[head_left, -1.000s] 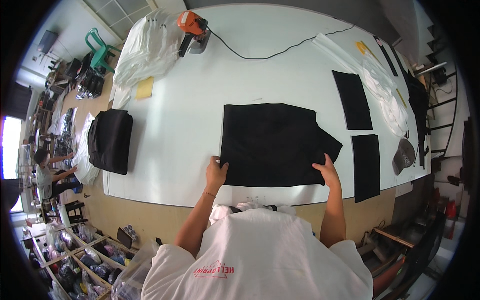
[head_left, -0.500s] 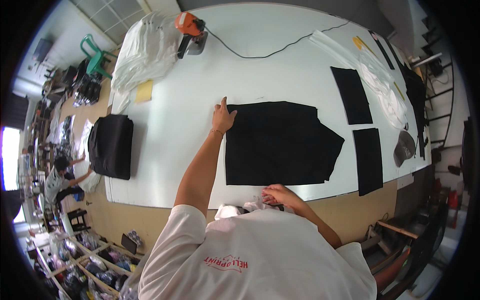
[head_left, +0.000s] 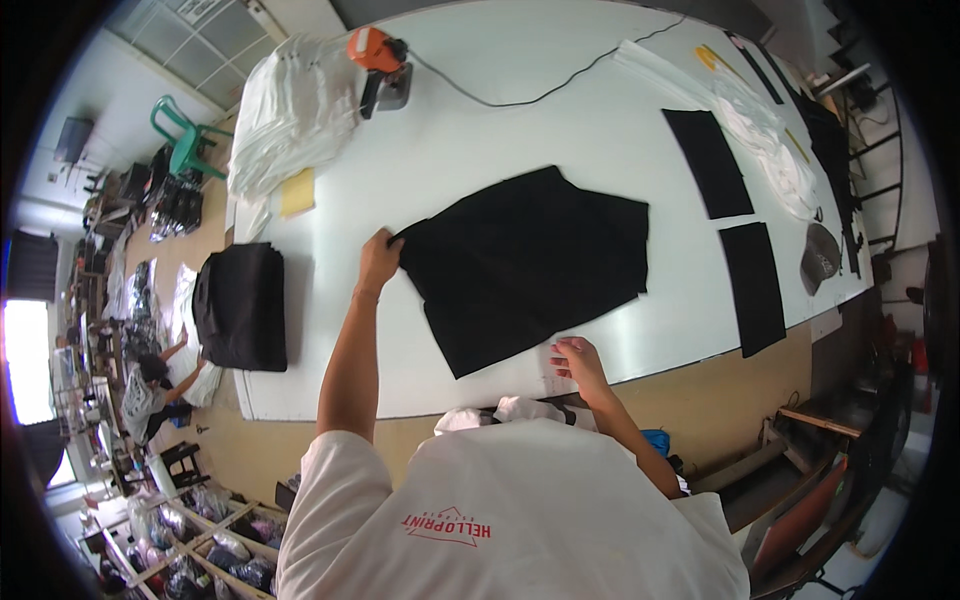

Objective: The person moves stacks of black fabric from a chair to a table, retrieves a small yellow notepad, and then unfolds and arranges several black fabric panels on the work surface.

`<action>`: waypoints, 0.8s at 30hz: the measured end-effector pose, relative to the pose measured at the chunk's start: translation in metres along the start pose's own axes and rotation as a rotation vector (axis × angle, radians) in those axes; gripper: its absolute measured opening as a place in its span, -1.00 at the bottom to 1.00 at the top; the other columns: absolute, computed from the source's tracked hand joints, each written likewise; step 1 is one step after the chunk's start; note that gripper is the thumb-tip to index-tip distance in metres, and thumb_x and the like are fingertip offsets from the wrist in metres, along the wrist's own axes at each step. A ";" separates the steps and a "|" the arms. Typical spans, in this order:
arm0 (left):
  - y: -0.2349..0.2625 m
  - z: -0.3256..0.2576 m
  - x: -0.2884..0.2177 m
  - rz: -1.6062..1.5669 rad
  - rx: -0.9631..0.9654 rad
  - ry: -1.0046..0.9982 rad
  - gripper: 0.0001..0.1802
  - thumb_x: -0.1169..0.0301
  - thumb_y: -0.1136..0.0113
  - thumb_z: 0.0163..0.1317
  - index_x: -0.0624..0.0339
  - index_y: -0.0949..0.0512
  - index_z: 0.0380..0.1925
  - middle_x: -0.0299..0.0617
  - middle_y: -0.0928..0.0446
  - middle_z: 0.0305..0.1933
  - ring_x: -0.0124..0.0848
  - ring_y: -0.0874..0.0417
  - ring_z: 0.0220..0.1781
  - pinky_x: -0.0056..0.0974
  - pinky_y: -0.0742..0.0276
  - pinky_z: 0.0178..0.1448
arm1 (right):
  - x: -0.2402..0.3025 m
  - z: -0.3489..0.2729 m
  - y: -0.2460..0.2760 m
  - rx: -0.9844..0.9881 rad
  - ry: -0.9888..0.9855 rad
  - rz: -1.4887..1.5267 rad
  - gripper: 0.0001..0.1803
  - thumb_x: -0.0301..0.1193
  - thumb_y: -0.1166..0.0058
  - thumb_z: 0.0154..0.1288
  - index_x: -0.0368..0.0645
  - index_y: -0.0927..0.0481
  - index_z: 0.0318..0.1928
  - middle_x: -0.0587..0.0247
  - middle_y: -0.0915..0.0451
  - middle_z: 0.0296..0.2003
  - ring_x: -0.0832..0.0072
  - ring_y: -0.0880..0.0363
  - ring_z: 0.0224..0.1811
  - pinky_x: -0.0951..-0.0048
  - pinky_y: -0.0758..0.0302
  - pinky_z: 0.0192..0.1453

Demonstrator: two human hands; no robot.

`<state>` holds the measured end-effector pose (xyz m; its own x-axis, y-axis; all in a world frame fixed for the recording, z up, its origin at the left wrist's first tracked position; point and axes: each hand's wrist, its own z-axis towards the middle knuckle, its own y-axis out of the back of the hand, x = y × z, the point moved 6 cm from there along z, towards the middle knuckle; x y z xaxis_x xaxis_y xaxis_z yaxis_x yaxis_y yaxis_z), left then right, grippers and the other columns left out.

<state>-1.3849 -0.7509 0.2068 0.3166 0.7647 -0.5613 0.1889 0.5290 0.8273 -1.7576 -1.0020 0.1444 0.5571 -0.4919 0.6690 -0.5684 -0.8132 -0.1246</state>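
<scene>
A black garment (head_left: 530, 262) lies spread on the white table (head_left: 520, 130), turned askew. My left hand (head_left: 378, 258) pinches its far left corner, lifting it slightly. My right hand (head_left: 576, 362) rests near the table's front edge on a small white paper just below the garment's lower edge, fingers curled.
A stack of black cloth (head_left: 242, 305) sits at the table's left end. White bagged garments (head_left: 295, 110) and an orange iron (head_left: 378, 60) with its cord lie at the far side. Two black rectangular panels (head_left: 708, 162) (head_left: 753, 285) lie to the right. Another person (head_left: 150, 385) works on the floor at left.
Both hands were at the garment's near edge; the left hand went to the far left corner and pulled it leftward, turning the garment. The right hand dropped to the table's front edge.
</scene>
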 end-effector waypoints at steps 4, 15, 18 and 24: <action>0.031 -0.113 0.090 0.109 0.011 0.248 -0.73 0.30 -0.18 0.22 0.35 -0.52 -0.33 0.21 -0.59 -0.28 0.20 -0.57 -0.14 0.05 -0.47 -0.09 | -0.019 0.002 -0.059 0.187 -0.030 -0.194 -0.63 -0.23 -0.11 0.31 -0.28 -0.49 -0.04 0.17 -0.64 -0.20 0.46 -0.68 -0.25 0.53 -0.54 -0.30; 0.061 -0.181 0.083 -0.490 -0.029 0.431 -0.75 0.39 -0.17 0.29 0.39 -0.43 -0.21 -0.13 -0.48 -0.32 -0.38 -0.50 -0.33 -0.26 -0.50 -0.20 | -0.019 -0.024 -0.106 0.051 0.303 -0.486 -0.69 -0.23 -0.05 0.40 -0.28 -0.44 -0.18 0.33 -0.48 -0.42 0.59 -0.43 -0.48 0.51 -0.50 -0.34; 0.092 -0.172 0.048 -0.410 -0.134 0.169 -0.78 0.42 -0.17 0.28 0.38 -0.42 -0.25 -0.10 -0.46 -0.21 -0.38 -0.48 -0.28 -0.29 -0.47 -0.21 | 0.012 -0.046 -0.098 -0.119 0.455 -0.243 -0.73 -0.22 0.04 0.48 -0.19 -0.36 -0.19 0.36 -0.45 -0.42 0.61 -0.47 -0.38 0.51 -0.53 -0.26; 0.146 -0.137 -0.039 -0.632 -0.133 0.039 -0.79 0.40 -0.15 0.31 0.32 -0.39 -0.39 -0.27 -0.39 -0.38 -0.54 -0.31 -0.35 -0.43 -0.27 -0.27 | 0.080 -0.090 -0.123 0.131 0.680 -0.090 -0.39 -0.45 -0.12 0.37 -0.13 -0.16 0.34 0.22 -0.57 -0.21 0.60 -0.52 -0.20 0.59 -0.47 -0.08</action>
<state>-1.4975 -0.6533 0.3463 0.1482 0.3024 -0.9416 0.2101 0.9207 0.3288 -1.6979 -0.9135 0.2788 0.0719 -0.1523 0.9857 -0.4368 -0.8933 -0.1061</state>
